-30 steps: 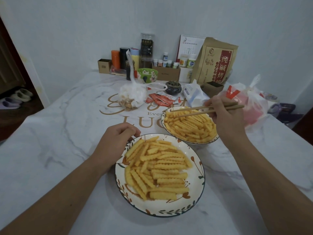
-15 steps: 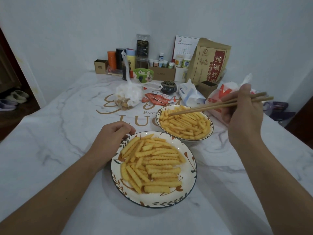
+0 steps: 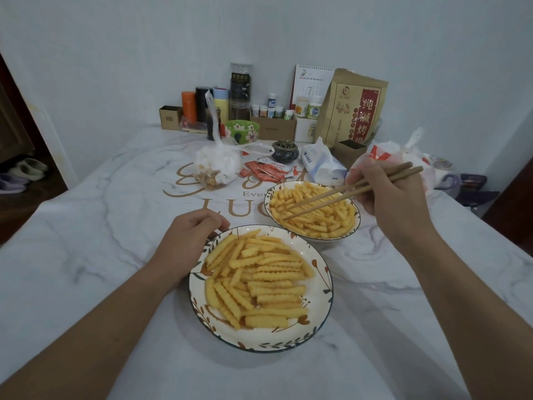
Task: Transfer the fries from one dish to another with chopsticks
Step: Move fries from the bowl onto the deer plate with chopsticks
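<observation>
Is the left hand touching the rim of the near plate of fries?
Touching. The head view shows the left hand resting against the upper-left rim of the near plate, curled fingers meeting the edge with no table visible between them.

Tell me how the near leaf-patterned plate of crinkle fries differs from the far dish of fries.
The near white leaf-patterned plate shows a broad bare rim; the far white dish is filled almost to its edge. The curled left hand rests against the near plate, while the brown wooden chopsticks, held by the right hand, point into the far dish. The near plate looks larger, though nearness may account for that. Both hold yellow crinkle-cut fries on the marble-patterned table.
</observation>
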`<state>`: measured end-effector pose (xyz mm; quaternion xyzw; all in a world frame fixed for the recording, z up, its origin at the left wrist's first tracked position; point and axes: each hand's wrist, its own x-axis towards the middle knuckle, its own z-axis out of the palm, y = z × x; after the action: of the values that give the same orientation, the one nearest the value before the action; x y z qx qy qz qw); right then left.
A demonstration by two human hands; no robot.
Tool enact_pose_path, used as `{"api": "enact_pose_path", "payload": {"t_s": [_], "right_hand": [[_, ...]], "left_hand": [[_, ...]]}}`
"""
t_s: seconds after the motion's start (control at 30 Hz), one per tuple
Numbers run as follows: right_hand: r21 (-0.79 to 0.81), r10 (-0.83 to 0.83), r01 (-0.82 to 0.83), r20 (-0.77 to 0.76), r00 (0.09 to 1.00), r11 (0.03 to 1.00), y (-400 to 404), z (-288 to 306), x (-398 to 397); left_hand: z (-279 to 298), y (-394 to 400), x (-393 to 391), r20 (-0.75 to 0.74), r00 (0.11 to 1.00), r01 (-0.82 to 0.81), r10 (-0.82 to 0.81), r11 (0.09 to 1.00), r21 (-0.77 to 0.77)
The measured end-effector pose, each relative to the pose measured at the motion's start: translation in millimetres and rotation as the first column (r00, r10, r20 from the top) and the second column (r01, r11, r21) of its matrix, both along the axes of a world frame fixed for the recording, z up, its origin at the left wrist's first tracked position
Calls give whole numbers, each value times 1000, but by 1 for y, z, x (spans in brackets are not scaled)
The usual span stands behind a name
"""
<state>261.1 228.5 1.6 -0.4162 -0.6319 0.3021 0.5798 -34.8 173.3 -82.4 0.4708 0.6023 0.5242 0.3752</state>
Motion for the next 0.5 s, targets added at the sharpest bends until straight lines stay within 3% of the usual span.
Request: {"api": "enact_pose_path", "payload": {"t_s": [0.23, 0.5], "right_hand": [[11, 33, -34, 105, 994, 999, 3, 1, -8], [3, -97, 98, -90, 991, 995, 5, -2, -8]], "left_hand": [[-1, 0, -1, -7, 1000, -1, 1, 1000, 1], [-1, 1, -1, -14, 1000, -2, 2, 1000, 4]]}}
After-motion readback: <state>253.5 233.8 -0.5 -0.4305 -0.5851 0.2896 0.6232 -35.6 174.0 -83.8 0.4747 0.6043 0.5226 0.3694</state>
